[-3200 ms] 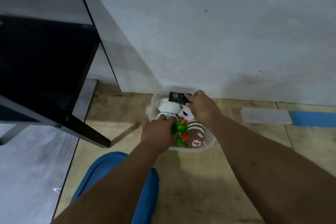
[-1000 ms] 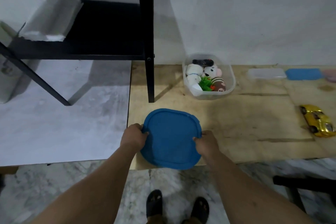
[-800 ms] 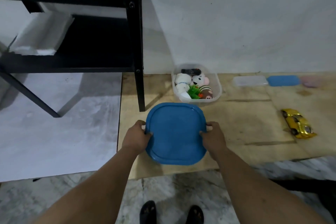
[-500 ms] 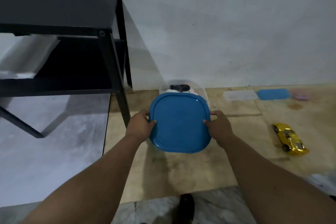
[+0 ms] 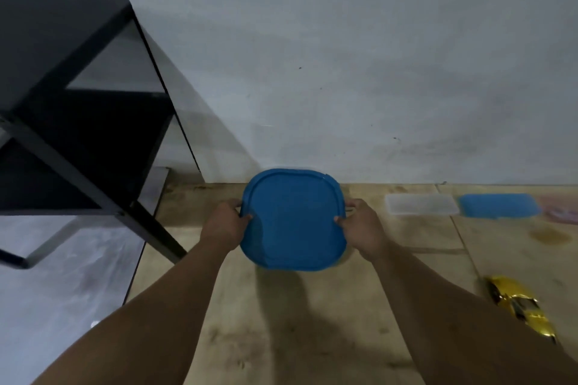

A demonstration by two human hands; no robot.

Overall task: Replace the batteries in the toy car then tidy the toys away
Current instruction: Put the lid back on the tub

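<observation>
The blue lid (image 5: 292,219), which a second ago was being picked up from the near edge of the plywood floor board (image 5: 312,322), has been carried forward to the wall and now covers the spot where the clear toy container stood open; the container and its soft toys are fully hidden beneath the lid. That suggests the tidying is at the closing stage, though whether the lid is seated or hovers just above the rim cannot be told.

The left hand (image 5: 223,225) grips the lid's left edge and the right hand (image 5: 359,226) its right edge, thumbs on top, fingers curled under, both closed on the lid.

The yellow toy car (image 5: 522,311) lies on the board well to the right of the lid and nearer the person, beside the right forearm, apart from both hands and outside the container. A clear shallow lid (image 5: 420,204) and a smaller blue lid (image 5: 499,205) rest right of the blue lid along the wall. A black shelf frame (image 5: 93,147) stands to its left.
</observation>
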